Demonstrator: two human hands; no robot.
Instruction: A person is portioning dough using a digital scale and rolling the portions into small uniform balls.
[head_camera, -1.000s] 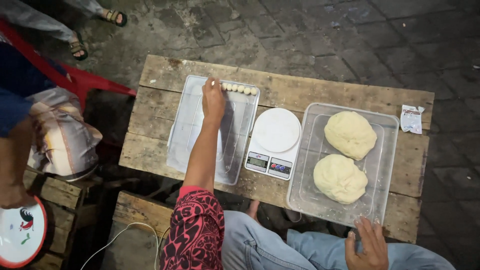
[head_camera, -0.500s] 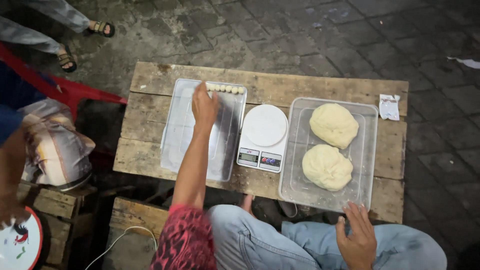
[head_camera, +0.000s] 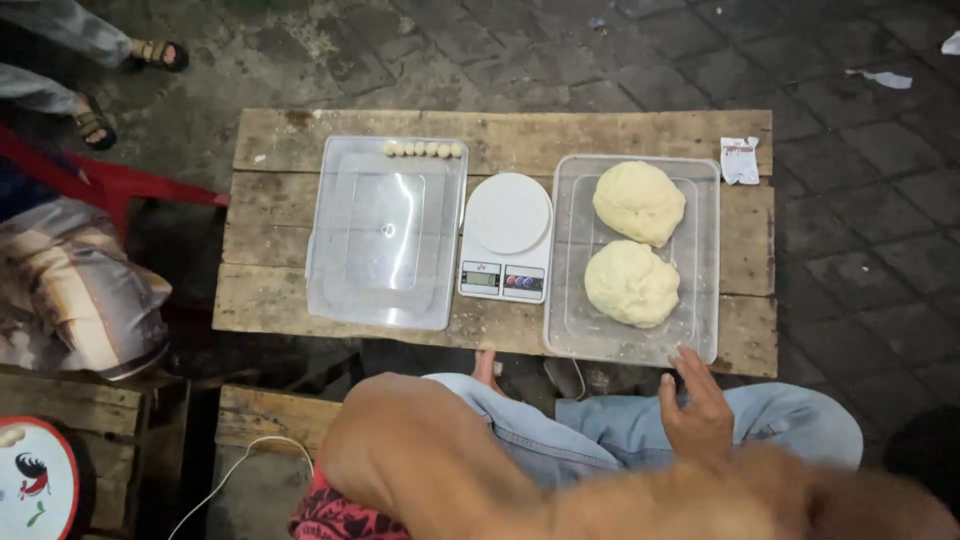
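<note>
My right hand (head_camera: 700, 412) hovers over my knee with its fingers apart and holds nothing; its fingertips reach the near edge of the clear tray (head_camera: 570, 335) that carries two pale dough lumps (head_camera: 638, 203) (head_camera: 631, 284). My left arm sweeps across the bottom of the view as a blur. My left hand (head_camera: 900, 510) is smeared at the lower right, so its fingers cannot be made out. A second clear tray (head_camera: 385, 230) lies on the left of the wooden table (head_camera: 270, 220), with a short row of small dough balls (head_camera: 424, 149) along its far edge.
A white kitchen scale (head_camera: 506, 236) stands between the two trays. A small white packet (head_camera: 739, 159) lies at the table's far right corner. Another person's sandalled feet (head_camera: 120, 85) are at the upper left, beside a red chair (head_camera: 110, 185) and a bundle of cloth (head_camera: 80, 290).
My left hand has left the far edge of the left tray and swung back across my lap. The row of dough balls now lies uncovered. My right hand has risen toward the right tray.
</note>
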